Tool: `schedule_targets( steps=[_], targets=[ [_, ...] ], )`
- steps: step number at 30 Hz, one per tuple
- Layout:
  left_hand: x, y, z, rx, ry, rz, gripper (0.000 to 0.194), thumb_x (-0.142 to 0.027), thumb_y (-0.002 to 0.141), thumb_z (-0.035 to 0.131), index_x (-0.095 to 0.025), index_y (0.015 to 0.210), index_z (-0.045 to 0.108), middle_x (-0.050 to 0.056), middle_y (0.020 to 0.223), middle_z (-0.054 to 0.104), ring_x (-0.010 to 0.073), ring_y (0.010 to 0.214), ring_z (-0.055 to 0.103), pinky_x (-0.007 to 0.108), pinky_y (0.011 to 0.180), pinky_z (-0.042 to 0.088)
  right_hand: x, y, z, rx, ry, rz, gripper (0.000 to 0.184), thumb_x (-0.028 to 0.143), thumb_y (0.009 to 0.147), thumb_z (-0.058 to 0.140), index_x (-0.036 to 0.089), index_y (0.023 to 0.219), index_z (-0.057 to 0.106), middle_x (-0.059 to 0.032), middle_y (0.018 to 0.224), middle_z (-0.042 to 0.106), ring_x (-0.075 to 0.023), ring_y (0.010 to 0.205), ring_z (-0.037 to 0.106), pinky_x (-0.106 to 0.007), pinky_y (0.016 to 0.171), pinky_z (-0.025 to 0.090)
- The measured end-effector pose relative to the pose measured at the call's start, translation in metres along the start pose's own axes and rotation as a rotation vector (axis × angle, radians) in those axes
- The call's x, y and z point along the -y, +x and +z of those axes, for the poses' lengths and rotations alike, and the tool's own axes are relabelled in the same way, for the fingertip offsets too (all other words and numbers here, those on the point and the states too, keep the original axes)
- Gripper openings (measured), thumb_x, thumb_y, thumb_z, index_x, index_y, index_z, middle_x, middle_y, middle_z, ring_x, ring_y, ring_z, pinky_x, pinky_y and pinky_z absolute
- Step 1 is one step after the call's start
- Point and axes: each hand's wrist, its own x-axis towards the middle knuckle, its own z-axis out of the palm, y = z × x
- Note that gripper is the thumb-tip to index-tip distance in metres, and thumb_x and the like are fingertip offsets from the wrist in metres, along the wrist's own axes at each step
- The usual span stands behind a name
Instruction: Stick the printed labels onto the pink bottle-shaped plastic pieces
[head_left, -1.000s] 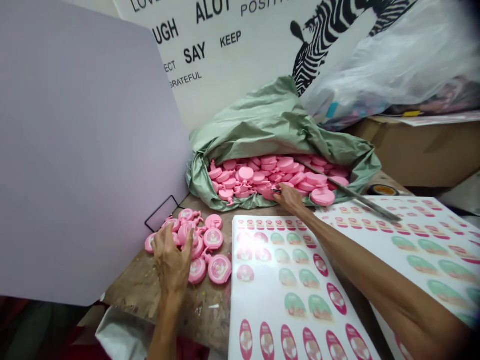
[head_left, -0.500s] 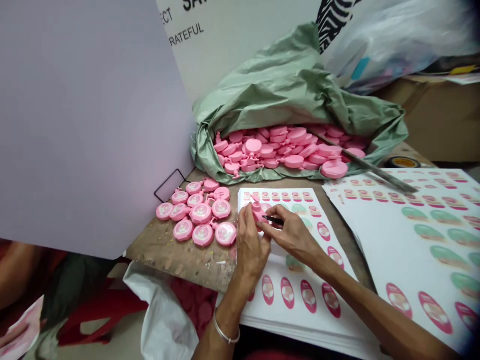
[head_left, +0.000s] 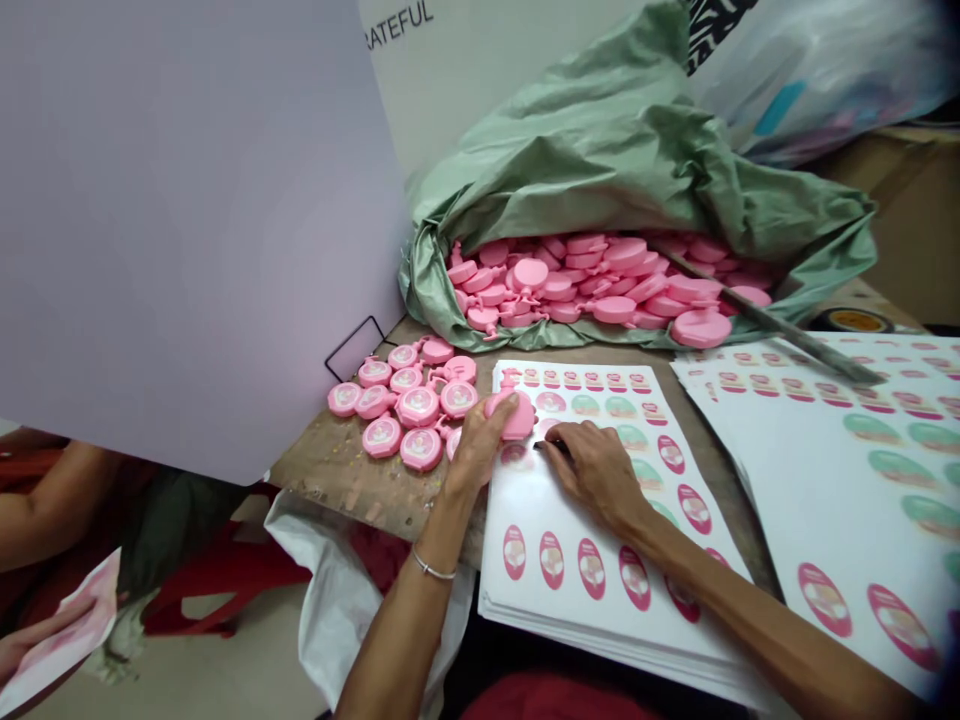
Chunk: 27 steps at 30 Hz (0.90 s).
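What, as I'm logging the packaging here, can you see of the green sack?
The green sack slumps at the back of the table, its thin, creased, plastic-looking sheet peaking above a wide mouth that faces the camera. Round pink pieces fill the opening, and a grey bar slants out over its front edge. Neither the left hand nor the right hand touches it.

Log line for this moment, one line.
left hand: holds pink round case | right hand: slim dark tool, at sticker sheet | table: stickered cases beside sheet | green sack: open, pink cases inside
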Motion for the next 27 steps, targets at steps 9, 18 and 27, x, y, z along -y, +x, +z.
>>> schedule_targets(
  steps=[9, 18, 27],
  targets=[
    [0.016, 0.010, -0.010, 0.011, 0.015, -0.083, 0.043, -0.047, 0.073, 0.073, -0.012, 0.095, 0.062, 0.007, 0.080, 0.067, 0.0151, 0.069, 0.065, 0.021, 0.055, 0.048, -0.004, -0.002, 0.003, 0.017, -0.015, -0.058, 0.019, 0.027, 0.092, 0.047, 0.019, 0.079, 0.057, -0.0047, 0.072, 0.063, -0.0192, 0.072, 0.054, -0.033, 0.071, 0.032],
    [0.012, 0.009, -0.009, 0.045, -0.043, -0.109, 0.041, -0.044, 0.073, 0.074, -0.011, 0.094, 0.063, 0.008, 0.081, 0.069, 0.0176, 0.076, 0.068, 0.024, 0.065, 0.052, 0.001, 0.002, 0.004, -0.031, -0.040, -0.020, 0.022, 0.039, 0.085, 0.060, 0.018, 0.079, 0.059, -0.0049, 0.071, 0.065, -0.0192, 0.067, 0.055, -0.033, 0.070, 0.035],
    [0.007, 0.015, -0.009, 0.074, -0.128, -0.145, 0.036, -0.037, 0.074, 0.075, -0.009, 0.092, 0.061, 0.011, 0.079, 0.071, 0.0231, 0.078, 0.070, 0.036, 0.075, 0.057, 0.010, -0.007, -0.007, -0.249, 0.218, -0.218, 0.018, 0.033, 0.081, 0.067, 0.019, 0.077, 0.057, -0.0011, 0.068, 0.063, -0.0150, 0.062, 0.054, -0.032, 0.067, 0.040]
  ],
)
